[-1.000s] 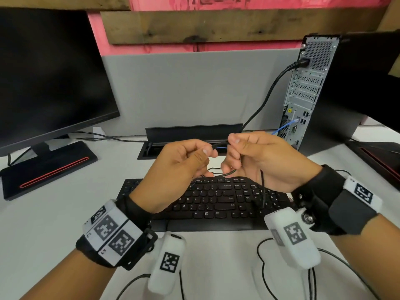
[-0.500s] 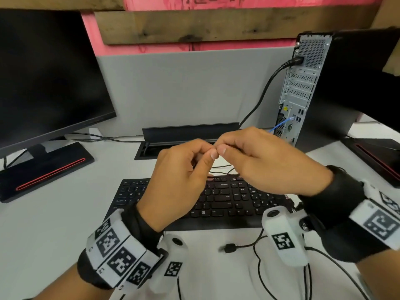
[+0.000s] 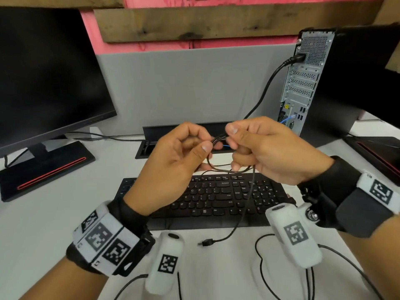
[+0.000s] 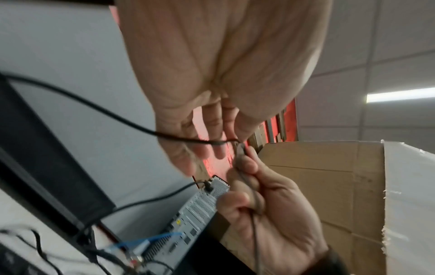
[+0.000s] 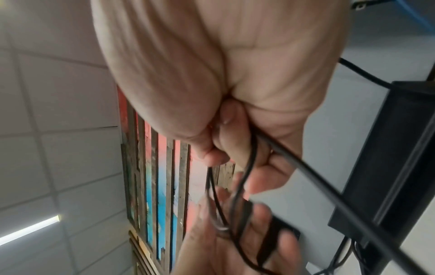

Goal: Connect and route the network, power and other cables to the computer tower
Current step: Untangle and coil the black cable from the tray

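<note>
Head view: thin, looped black cable

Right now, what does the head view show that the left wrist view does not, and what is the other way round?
Only the head view shows the keyboard, the monitor and the loose plug lying on the desk. Only the left wrist view shows the cardboard box and a ceiling light. Both show the left hand and right hand pinching the thin black cable, and the computer tower with its blue cable.
</note>
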